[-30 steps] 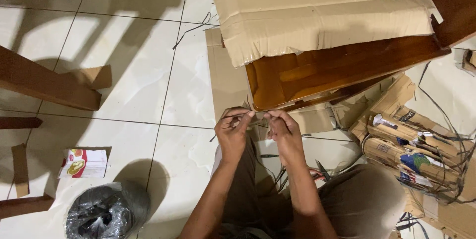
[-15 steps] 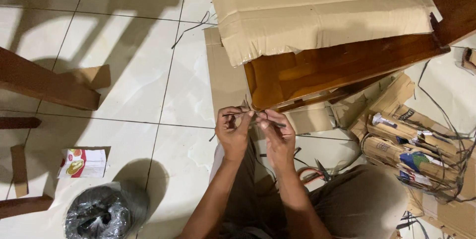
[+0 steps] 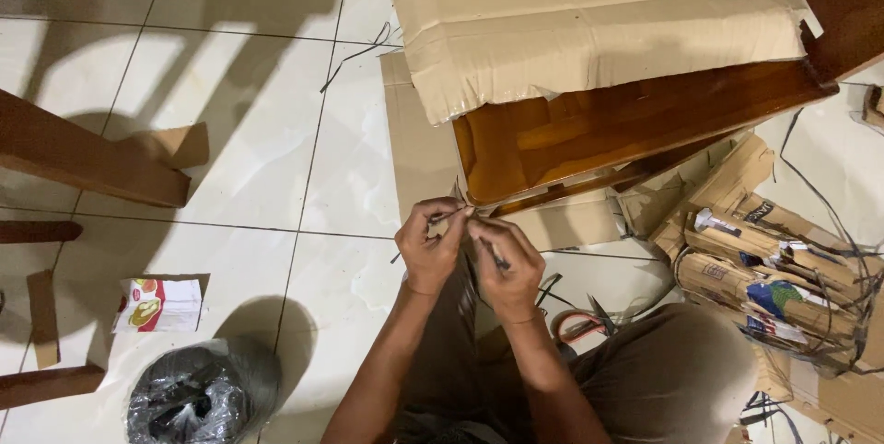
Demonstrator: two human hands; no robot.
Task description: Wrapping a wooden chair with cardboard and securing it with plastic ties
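White floor tiles point(image 3: 230, 131) run under everything, littered with cardboard scraps and loose dark strapping. Nearest the camera lies a black plastic bag point(image 3: 198, 398) at lower left, with a small red-and-white packet point(image 3: 158, 304) just beyond it. At centre, over the person's lap, the left hand point(image 3: 428, 246) and right hand point(image 3: 506, 269) are pressed close together, both curled tight — each pinching a thin dark strap point(image 3: 448, 215). The strap's visible length runs roughly left to right between the fingertips, slightly above the left hand, which sits nearer to it; how far it trails below I cannot tell. Red-handled scissors point(image 3: 585, 320) rest on the floor just right of the right wrist. Further right sits a strapped bundle of folded cardboard point(image 3: 764, 278). Beyond the hands — a polished brown wooden panel point(image 3: 608, 126), half covered by a large cardboard sheet point(image 3: 589, 11).
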